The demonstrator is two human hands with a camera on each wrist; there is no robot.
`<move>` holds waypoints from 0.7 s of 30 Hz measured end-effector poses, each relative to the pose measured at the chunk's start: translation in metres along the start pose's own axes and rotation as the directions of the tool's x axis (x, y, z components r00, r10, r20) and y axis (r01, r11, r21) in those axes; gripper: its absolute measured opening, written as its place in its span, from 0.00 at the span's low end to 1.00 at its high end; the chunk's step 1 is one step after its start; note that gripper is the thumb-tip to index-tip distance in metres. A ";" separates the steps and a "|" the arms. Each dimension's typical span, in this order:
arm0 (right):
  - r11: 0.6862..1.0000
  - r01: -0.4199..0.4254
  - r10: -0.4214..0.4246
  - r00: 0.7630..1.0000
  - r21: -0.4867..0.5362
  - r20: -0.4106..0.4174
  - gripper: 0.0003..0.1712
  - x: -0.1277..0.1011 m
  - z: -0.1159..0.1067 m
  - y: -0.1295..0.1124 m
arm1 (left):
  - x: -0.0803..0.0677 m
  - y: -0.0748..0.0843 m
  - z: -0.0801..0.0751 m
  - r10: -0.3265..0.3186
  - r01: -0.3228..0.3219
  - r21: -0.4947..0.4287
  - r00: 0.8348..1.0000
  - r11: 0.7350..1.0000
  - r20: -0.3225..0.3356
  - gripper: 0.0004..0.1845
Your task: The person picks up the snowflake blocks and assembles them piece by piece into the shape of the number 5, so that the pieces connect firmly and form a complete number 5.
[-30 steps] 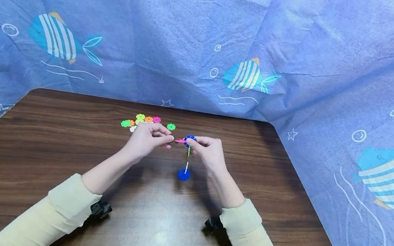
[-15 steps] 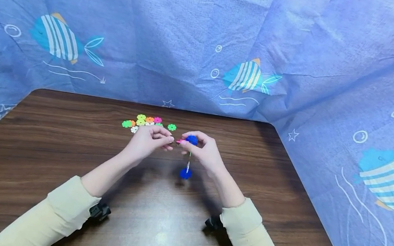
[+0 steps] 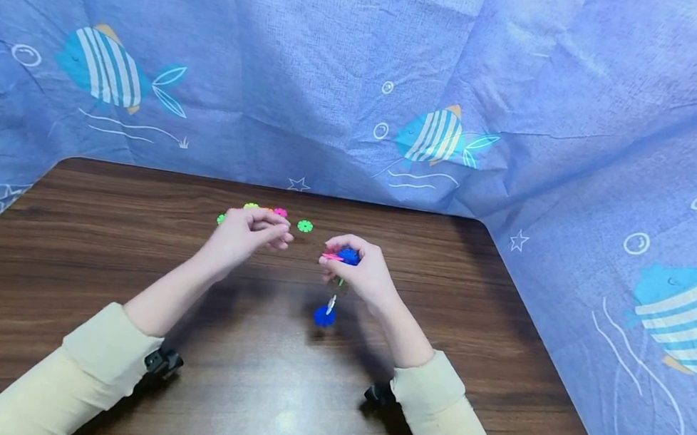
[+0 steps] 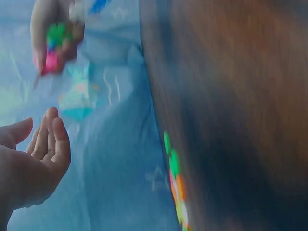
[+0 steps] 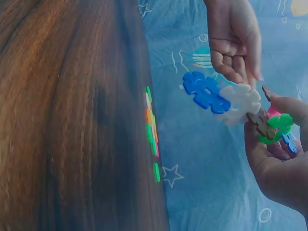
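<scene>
My right hand [image 3: 363,271]: fingers curled round the top of the chain of snowflake discs [image 5: 240,103], pinching it where the pink, green and small blue pieces meet.
Chain, head view: it hangs down from my right hand, with a blue disc [image 3: 324,315] at the lowest end, just above the wooden table [image 3: 94,239].
Chain, right wrist view: a blue disc slots into a white one, then a brown piece, then green and pink ones tucked against my fingertips [image 5: 269,94].
My left hand [image 3: 244,236]: empty, fingers loosely bent and relaxed, off to the left of the chain and apart from it.
Left hand, left wrist view: the fingers [image 4: 54,139] lie side by side and lightly curved, with nothing between them; that picture is blurred, so I cannot tell more.
Loose discs [image 3: 304,225]: a green one lies alone on the table beyond my hands; more coloured ones [image 3: 280,212] lie in a small cluster behind my left hand, partly hidden by it.
Loose discs, right wrist view: the same pieces show as a row [image 5: 151,126] near the table's far edge.
Backdrop: a blue cloth with striped fish [image 3: 438,134] stands round the table's back and sides.
Sleeves: both my arms wear pale cream sleeves [image 3: 107,355].
</scene>
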State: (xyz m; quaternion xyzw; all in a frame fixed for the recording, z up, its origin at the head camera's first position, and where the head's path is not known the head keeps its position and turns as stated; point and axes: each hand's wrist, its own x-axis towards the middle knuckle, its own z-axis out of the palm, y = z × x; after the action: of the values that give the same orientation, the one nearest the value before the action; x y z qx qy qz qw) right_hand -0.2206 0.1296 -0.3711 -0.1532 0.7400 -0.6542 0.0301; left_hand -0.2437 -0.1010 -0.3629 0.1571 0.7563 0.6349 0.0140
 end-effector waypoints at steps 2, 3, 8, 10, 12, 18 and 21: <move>1.000 0.016 -0.016 1.000 -0.001 0.008 0.15 -0.001 -0.003 0.000 | 0.006 -0.004 -0.013 0.023 -0.018 0.113 0.999 0.993 -0.039 0.15; 1.000 0.022 -0.022 1.000 -0.002 0.015 0.15 -0.001 -0.004 0.000 | 0.009 -0.007 -0.020 0.031 -0.021 0.175 0.998 0.984 -0.053 0.15; 1.000 0.027 -0.027 0.999 -0.003 0.032 0.18 -0.001 -0.010 -0.002 | 0.025 -0.024 -0.051 0.060 -0.021 0.452 0.996 0.892 -0.072 0.13; 1.000 0.024 -0.024 0.999 -0.005 0.035 0.19 0.000 -0.012 -0.001 | 0.032 -0.033 -0.064 0.067 -0.030 0.510 0.996 0.860 -0.055 0.13; 1.000 0.019 -0.018 0.999 -0.011 0.034 0.19 0.000 -0.014 -0.001 | 0.040 -0.043 -0.075 0.064 -0.036 0.550 0.997 0.834 -0.032 0.13; 0.999 0.008 -0.007 0.999 -0.042 0.039 0.18 0.001 -0.017 -0.001 | 0.054 -0.068 -0.098 -0.021 -0.014 0.606 0.998 0.795 0.051 0.16; 0.998 0.020 -0.018 0.999 -0.054 0.047 0.18 0.002 -0.017 -0.001 | 0.058 -0.078 -0.104 -0.089 0.020 0.636 0.993 0.771 0.078 0.17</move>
State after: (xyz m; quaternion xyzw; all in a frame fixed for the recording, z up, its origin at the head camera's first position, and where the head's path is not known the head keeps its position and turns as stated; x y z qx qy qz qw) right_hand -0.2264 0.1451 -0.3674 -0.1761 0.7552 -0.6303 0.0370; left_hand -0.3383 -0.1965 -0.4075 0.1633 0.9285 0.3331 0.0178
